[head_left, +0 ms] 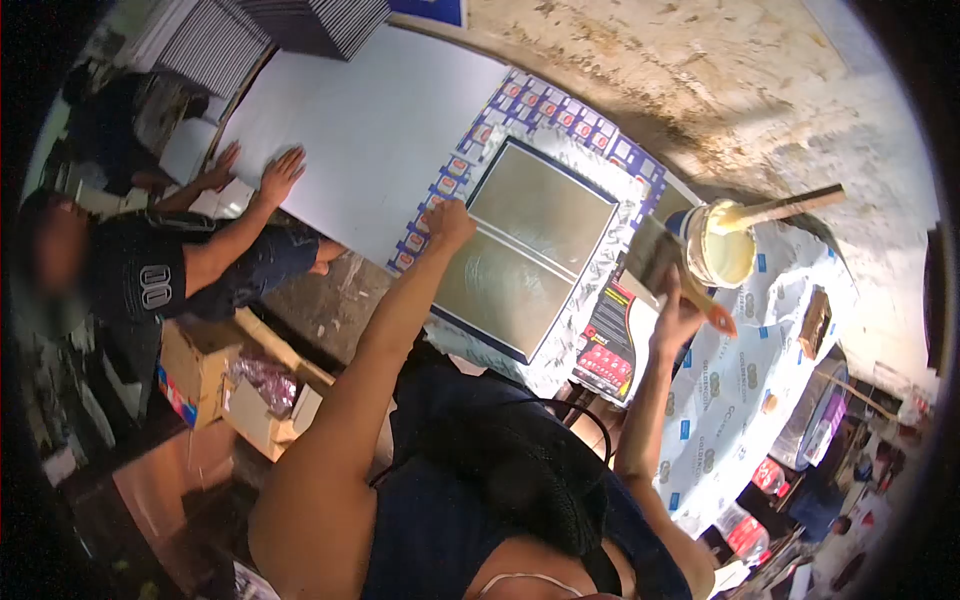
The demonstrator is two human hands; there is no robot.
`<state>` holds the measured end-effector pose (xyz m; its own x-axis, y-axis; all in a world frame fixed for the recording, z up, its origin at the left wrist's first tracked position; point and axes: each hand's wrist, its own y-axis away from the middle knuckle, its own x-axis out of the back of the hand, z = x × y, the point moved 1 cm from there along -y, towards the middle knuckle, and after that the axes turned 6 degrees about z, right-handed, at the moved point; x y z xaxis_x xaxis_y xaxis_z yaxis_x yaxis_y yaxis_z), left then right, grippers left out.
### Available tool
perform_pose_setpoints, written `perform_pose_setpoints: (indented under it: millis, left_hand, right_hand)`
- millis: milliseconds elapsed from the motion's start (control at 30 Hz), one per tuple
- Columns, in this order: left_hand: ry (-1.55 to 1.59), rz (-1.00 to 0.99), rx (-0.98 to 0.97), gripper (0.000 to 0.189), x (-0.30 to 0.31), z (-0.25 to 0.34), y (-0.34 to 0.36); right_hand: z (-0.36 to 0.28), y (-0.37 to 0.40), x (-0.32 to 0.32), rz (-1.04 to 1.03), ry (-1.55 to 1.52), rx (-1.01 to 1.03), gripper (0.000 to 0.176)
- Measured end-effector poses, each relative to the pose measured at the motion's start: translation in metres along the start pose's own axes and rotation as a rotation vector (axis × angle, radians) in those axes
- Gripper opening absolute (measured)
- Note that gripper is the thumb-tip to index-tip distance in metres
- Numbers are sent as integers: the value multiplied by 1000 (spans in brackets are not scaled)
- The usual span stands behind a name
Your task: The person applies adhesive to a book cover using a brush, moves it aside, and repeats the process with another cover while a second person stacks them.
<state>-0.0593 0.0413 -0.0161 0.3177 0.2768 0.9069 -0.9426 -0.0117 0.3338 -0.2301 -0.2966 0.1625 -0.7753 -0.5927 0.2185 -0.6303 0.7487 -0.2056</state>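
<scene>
My left hand (450,222) presses, fingers closed, on the patterned border of a printed sheet (560,120). On that sheet lie two grey board panels (535,250) side by side. My right hand (675,322) grips a wide paintbrush (655,258) with an orange handle, its bristles hovering at the right edge of the grey panels. Just right of the brush stands a white bucket (725,252) of pale glue with a wooden stick (790,205) resting in it.
A co-worker at the left lays both hands (280,172) on a large white board (370,130). Open cardboard boxes (215,375) sit below them. Printed paper (730,400) covers the surface under the bucket. Bottles (765,478) and clutter lie at the lower right.
</scene>
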Motion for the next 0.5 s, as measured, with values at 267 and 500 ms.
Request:
perform_pose_setpoints:
  millis: [267,500]
  left_hand:
    - [-10,-163,8,37,34,3,-12]
    - [259,-215,-41,47,85,-63,-45]
  right_hand:
    - [-15,96,55,336,59,-20,27]
    - [-26,177,48,446,-134,-214,32]
